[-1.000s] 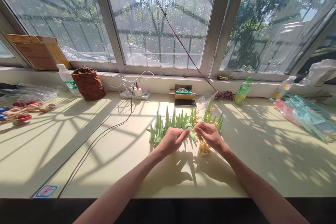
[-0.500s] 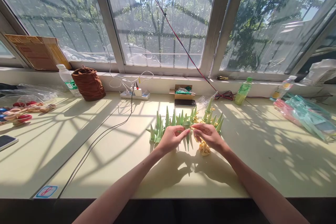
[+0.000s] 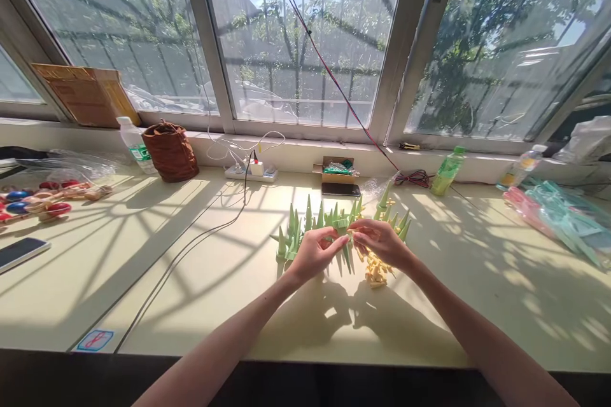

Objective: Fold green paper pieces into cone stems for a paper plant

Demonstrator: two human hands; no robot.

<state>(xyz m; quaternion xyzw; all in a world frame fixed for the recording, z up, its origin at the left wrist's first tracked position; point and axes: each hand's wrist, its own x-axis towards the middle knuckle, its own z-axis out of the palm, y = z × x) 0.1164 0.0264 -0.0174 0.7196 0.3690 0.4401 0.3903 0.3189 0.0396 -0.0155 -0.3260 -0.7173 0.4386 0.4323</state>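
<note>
Pinched in my left hand (image 3: 317, 252) is a green cone-shaped piece (image 3: 340, 225), its wide ribbed end up and its point downward. My right hand (image 3: 382, 244) is close beside that end, thumb and fingers drawn together; whatever they hold is too small to make out. Behind my hands stand several green spiked cones (image 3: 282, 244), mostly points up. A pile of small yellow pieces (image 3: 376, 275) lies under my right hand, and more yellow bits show among the cones at the right.
A black phone (image 3: 340, 189) lies before a small open carton (image 3: 338, 168). Cables cross the table left of a power strip (image 3: 238, 172). A green bottle (image 3: 447, 172) stands at the back right, near plastic bags (image 3: 556, 210). A brown pouch (image 3: 170, 152) stands back left.
The view has shifted slightly, moving the scene a little to the right. The green cone's wide end shows more plainly between my hands, and my right fingers have shifted slightly beside it.
</note>
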